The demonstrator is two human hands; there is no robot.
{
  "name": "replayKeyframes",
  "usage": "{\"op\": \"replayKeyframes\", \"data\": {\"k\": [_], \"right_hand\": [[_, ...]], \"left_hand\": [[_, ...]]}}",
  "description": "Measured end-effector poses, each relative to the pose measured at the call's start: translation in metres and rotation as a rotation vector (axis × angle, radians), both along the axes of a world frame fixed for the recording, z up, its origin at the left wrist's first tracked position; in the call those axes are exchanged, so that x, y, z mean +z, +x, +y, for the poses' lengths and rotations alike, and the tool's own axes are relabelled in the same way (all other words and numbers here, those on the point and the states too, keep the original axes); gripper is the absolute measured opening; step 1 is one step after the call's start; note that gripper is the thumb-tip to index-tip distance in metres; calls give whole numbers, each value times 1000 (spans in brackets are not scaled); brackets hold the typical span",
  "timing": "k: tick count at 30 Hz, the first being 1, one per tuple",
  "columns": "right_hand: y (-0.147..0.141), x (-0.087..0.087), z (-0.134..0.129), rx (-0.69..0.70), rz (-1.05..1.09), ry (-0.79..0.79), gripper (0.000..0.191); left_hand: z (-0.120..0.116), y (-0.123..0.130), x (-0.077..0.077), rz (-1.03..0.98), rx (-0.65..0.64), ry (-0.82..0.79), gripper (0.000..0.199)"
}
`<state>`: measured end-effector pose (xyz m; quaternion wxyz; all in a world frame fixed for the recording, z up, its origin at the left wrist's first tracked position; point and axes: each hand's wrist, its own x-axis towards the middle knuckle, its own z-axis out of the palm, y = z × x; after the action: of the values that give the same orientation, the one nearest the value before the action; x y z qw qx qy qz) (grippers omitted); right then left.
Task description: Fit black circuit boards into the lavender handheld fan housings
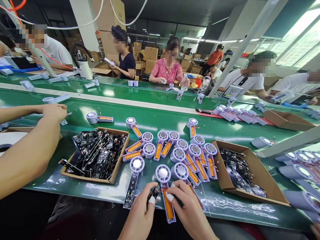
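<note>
My left hand [143,206] pinches a small black circuit board [152,196] just left of a purple fan unit [163,173]. The unit's handle lies open toward me, with an orange battery [169,207] inside. My right hand [183,201] is closed at the handle's upper right edge, its fingertips at thin red wires by the battery. White covers show on some fingertips of both hands. Left of my hands lies another fan unit [137,164] with a black board [130,193] along its handle. Several open fan units [178,154] with orange batteries stand beyond.
Cardboard boxes of black boards stand at left [115,176] and right [270,191]. A neighbour's arms [27,156] reach in from the left. A green conveyor [155,113] runs across, with people seated beyond it. More fan units [297,171] lie at the right edge.
</note>
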<state>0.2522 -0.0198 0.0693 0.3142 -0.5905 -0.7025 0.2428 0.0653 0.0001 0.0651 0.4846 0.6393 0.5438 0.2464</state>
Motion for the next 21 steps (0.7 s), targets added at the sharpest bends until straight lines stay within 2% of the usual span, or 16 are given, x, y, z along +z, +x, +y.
{"op": "replayKeyframes", "data": {"k": [4, 9, 11, 14, 17, 21], "right_hand": [[2, -1, 4, -33, 29, 130, 17], [-11, 3, 10, -131, 67, 308, 21], [-19, 4, 11, -141, 58, 340, 20], [-25, 6, 12, -106, 85, 245, 22], [-25, 12, 14, -33, 79, 86, 23], [-22, 19, 14, 43, -118, -3, 22]], "left_hand": [[0, 3, 5, 104, -65, 95, 49], [-1, 6, 12, 477, -279, 275, 69], [-2, 5, 13, 565, -324, 333, 73], [-3, 2, 10, 462, -265, 352, 70], [-4, 0, 3, 271, -98, 291, 55], [-6, 0, -1, 126, 78, 167, 40]]}}
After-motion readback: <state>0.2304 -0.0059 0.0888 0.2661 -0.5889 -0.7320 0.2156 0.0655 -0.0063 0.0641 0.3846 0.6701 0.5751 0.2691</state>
